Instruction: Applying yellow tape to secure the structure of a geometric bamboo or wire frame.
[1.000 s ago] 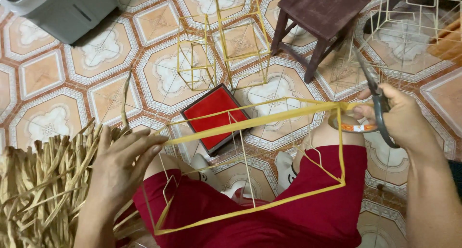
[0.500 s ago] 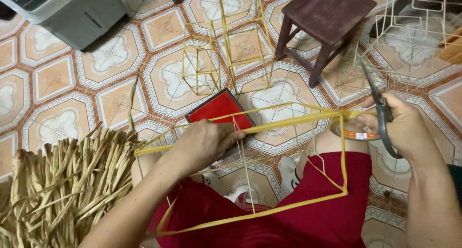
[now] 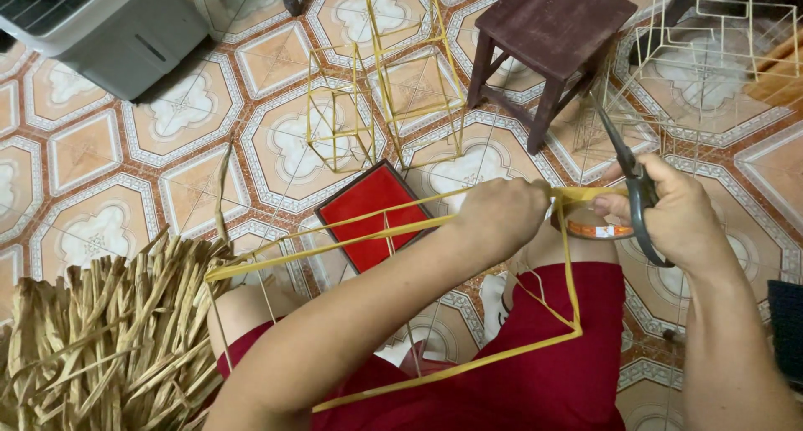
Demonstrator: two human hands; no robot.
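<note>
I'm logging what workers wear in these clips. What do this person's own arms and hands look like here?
Both arms are bare to the edge of the picture: no sleeves, gloves, watch or bracelet show. The left hand and right hand carry no visible rings. The only clothing in view is dark red shorts over the lap.

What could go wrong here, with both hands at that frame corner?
1. The right hand holds scissors with the blades near the left hand; a slip could nick its fingers.
2. The yellow frame rests loosely over the lap; pulling at the corner could bend its thin strips.
3. The tape roll sits pinched under the right hand and could drop.
</note>
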